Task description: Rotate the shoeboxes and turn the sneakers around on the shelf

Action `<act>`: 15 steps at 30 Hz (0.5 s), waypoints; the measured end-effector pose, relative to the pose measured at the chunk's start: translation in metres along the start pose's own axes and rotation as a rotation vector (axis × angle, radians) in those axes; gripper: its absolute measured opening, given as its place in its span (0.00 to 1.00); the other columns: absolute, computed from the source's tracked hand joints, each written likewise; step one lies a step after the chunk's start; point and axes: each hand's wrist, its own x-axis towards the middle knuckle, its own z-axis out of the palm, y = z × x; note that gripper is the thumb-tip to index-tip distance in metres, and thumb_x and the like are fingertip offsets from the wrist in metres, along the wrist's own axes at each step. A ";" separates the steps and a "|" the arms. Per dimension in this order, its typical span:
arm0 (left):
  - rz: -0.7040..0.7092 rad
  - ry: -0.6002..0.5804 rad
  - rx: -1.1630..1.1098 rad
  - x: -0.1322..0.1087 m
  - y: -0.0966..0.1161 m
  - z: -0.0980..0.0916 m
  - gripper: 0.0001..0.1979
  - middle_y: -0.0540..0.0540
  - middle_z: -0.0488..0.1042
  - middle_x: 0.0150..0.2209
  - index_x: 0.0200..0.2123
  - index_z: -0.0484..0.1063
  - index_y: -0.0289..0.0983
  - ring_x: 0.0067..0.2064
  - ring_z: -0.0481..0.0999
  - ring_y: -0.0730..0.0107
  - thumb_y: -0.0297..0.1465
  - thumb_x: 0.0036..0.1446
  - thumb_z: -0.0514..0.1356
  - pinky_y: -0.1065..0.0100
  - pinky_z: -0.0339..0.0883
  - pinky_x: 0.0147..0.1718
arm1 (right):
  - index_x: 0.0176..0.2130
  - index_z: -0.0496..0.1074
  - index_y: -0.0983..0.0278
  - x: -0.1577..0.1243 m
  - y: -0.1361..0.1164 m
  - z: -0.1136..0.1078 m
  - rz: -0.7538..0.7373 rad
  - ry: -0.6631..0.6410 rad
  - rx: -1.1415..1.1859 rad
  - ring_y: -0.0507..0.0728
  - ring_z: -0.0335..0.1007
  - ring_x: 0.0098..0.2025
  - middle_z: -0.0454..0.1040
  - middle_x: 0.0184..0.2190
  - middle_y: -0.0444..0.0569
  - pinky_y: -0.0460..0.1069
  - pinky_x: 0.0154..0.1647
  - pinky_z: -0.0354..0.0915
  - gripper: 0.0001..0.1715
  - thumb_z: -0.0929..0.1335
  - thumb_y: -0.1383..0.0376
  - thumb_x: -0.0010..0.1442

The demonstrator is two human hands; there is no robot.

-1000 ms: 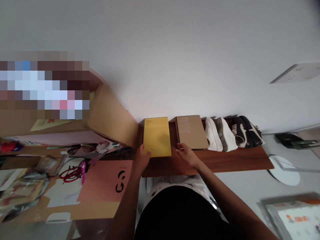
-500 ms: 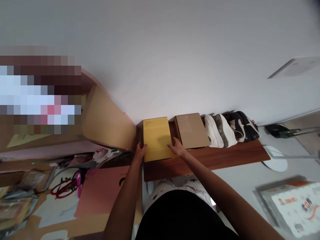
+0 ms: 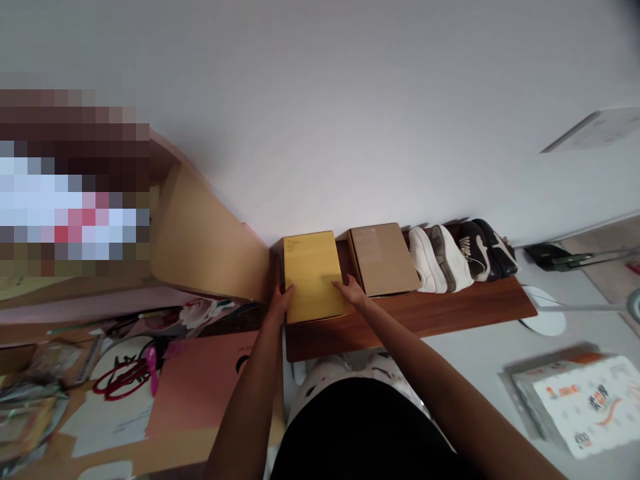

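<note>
A flat yellow box (image 3: pixel 313 275) lies on a dark wooden shelf (image 3: pixel 415 319), with small print near its far corner. My left hand (image 3: pixel 283 300) grips its near left edge. My right hand (image 3: pixel 351 291) has its fingers on the box's near right corner, so the box sits between my hands. Just to its right lies a plain kraft cardboard box (image 3: pixel 383 259), which neither hand touches. The box's underside is hidden.
Several white and dark sneakers (image 3: pixel 463 259) line the shelf's right end against a white wall. At left stands an open cardboard carton (image 3: pixel 205 243) above a pink sheet (image 3: pixel 200 387) and scattered packets. A wrapped white package (image 3: pixel 583 403) lies on the floor at lower right.
My right hand has moved left from the front of the kraft box onto the yellow box's near right corner. My left hand has closed on the near left edge. The view has shifted slightly.
</note>
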 end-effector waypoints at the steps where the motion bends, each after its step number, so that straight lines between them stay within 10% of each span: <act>1: -0.001 -0.014 -0.016 0.000 0.000 0.000 0.32 0.35 0.77 0.53 0.61 0.66 0.36 0.51 0.80 0.59 0.37 0.55 0.69 0.64 0.73 0.49 | 0.66 0.60 0.72 0.001 0.000 0.001 0.015 0.002 0.003 0.70 0.65 0.64 0.71 0.60 0.62 0.58 0.64 0.63 0.52 0.76 0.54 0.51; 15: -0.234 -0.292 -0.275 -0.020 -0.006 -0.004 0.32 0.35 0.82 0.43 0.56 0.73 0.31 0.47 0.82 0.52 0.52 0.61 0.57 0.55 0.76 0.46 | 0.57 0.70 0.69 -0.001 0.014 0.018 0.025 -0.078 0.153 0.65 0.76 0.51 0.80 0.47 0.57 0.56 0.51 0.73 0.41 0.75 0.46 0.54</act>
